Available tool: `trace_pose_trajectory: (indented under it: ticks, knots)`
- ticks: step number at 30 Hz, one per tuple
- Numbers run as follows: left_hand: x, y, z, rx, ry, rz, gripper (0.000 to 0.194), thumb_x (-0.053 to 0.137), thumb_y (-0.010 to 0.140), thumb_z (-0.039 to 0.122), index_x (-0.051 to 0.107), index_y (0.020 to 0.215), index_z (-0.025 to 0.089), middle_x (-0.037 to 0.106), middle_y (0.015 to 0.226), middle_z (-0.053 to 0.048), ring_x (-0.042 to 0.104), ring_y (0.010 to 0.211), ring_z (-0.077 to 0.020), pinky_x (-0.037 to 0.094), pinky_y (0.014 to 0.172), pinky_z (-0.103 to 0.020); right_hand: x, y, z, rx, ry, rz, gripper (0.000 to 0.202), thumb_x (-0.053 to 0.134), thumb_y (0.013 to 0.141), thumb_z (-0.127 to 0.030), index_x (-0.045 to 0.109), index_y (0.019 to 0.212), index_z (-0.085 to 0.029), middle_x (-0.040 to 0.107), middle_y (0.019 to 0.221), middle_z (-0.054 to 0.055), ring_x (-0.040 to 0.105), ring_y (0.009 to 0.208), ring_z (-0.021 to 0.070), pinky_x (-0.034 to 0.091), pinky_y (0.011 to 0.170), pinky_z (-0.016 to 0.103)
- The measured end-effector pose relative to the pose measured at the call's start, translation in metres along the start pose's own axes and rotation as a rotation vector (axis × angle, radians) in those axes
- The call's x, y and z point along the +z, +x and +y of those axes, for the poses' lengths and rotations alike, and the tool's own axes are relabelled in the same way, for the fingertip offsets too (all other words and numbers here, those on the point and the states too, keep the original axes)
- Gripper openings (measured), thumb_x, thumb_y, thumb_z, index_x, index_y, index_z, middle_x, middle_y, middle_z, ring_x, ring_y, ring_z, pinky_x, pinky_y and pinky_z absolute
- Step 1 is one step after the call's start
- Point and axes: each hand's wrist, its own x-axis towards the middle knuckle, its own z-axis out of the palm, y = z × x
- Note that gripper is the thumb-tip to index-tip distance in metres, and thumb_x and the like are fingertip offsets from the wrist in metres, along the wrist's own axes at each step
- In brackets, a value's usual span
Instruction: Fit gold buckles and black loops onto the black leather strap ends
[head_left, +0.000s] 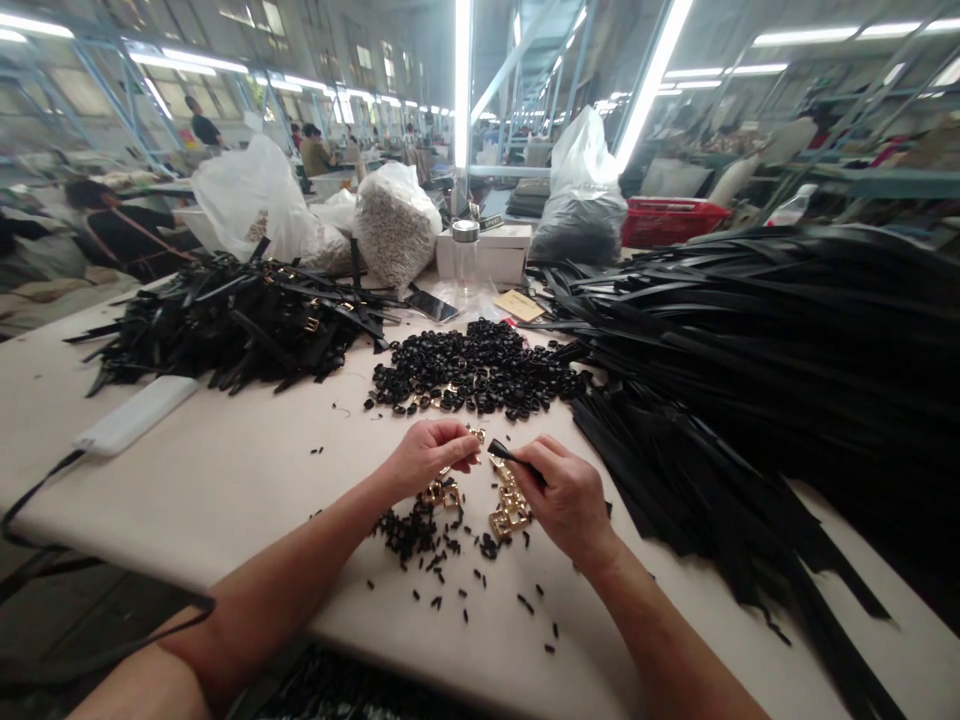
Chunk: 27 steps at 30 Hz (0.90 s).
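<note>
My left hand is closed in a pinch, with a small gold buckle at its fingertips. My right hand grips a black strap whose end points toward the buckle; a small gap shows between them. Below and between my hands lie gold buckles on the pale table. Small black pieces are piled and scattered near them. Beyond my hands is a heap of black loops.
Black straps with buckles are heaped at left, long black straps at right. A white power bank with a cable sits at left. Behind stand a glass jar, a phone and filled plastic bags. People sit farther back.
</note>
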Motion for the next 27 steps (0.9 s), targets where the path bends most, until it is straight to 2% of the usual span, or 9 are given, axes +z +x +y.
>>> trace_pose_trajectory:
  ticks: [3,5,8,11,14,19,24,27]
  knots:
    - [-0.016,0.004,0.005,0.046,0.073,0.096,0.032,0.067,0.074,0.045,0.062,0.071,0.013,0.063,0.068,-0.002,0.057,0.061,-0.0107,0.049,0.062,-0.024,-0.009,0.003,0.015,0.045,-0.132,0.072,0.023,0.051,0.092,-0.028,0.059,0.072,-0.019,0.053,0.068,0.000,0.051,0.060,0.0122,0.033,0.059,0.024]
    - [-0.027,0.006,0.009,0.041,0.126,0.117,0.031,0.066,0.074,0.044,0.062,0.074,0.014,0.063,0.069,-0.001,0.058,0.063,-0.0117,0.049,0.064,-0.025,-0.015,0.004,0.025,0.069,-0.210,0.120,0.023,0.052,0.092,-0.028,0.057,0.071,-0.020,0.053,0.068,-0.001,0.051,0.059,0.0121,0.032,0.058,0.024]
    - [-0.041,0.006,0.017,0.034,0.298,0.061,0.027,0.064,0.076,0.042,0.064,0.079,0.015,0.063,0.072,-0.001,0.058,0.068,-0.0136,0.048,0.068,-0.026,-0.020,0.006,0.034,0.087,-0.272,0.162,0.022,0.051,0.092,-0.029,0.057,0.072,-0.020,0.054,0.070,-0.001,0.052,0.061,0.0121,0.031,0.059,0.024]
    - [-0.051,0.010,0.025,0.047,0.556,0.002,0.022,0.059,0.079,0.037,0.067,0.083,0.017,0.063,0.071,0.000,0.056,0.066,-0.0130,0.043,0.062,-0.023,-0.020,0.005,0.034,0.075,-0.308,0.176,0.024,0.050,0.093,-0.029,0.056,0.071,-0.020,0.054,0.070,-0.001,0.052,0.059,0.0117,0.030,0.058,0.025]
    - [-0.054,0.022,0.030,0.087,0.781,0.009,0.018,0.058,0.079,0.033,0.068,0.082,0.018,0.062,0.068,0.002,0.052,0.061,-0.0119,0.038,0.058,-0.022,-0.022,0.004,0.029,0.026,-0.398,0.195,0.027,0.048,0.094,-0.030,0.057,0.071,-0.020,0.055,0.069,-0.001,0.050,0.056,0.0117,0.028,0.056,0.026]
    - [-0.047,0.052,0.023,0.158,0.970,0.021,0.012,0.061,0.078,0.026,0.070,0.080,0.019,0.066,0.075,0.001,0.057,0.068,-0.0129,0.040,0.064,-0.022,-0.030,0.004,0.024,-0.038,-0.552,0.251,0.029,0.046,0.095,-0.028,0.057,0.070,-0.020,0.056,0.070,0.000,0.049,0.057,0.0121,0.026,0.056,0.028]
    - [-0.024,0.081,0.006,0.318,1.164,-0.003,0.010,0.063,0.079,0.023,0.073,0.082,0.023,0.066,0.080,0.000,0.059,0.071,-0.0124,0.042,0.067,-0.021,-0.032,0.005,0.029,0.004,-0.568,0.245,0.028,0.047,0.095,-0.028,0.057,0.070,-0.019,0.057,0.072,0.000,0.049,0.058,0.0114,0.026,0.056,0.026]
    - [-0.012,0.096,-0.002,0.351,1.225,0.007,0.010,0.064,0.078,0.023,0.073,0.080,0.023,0.064,0.079,0.000,0.058,0.072,-0.0136,0.043,0.068,-0.022,-0.032,0.005,0.031,0.015,-0.560,0.231,0.028,0.047,0.095,-0.029,0.058,0.071,-0.019,0.057,0.072,0.000,0.048,0.057,0.0113,0.026,0.056,0.026]
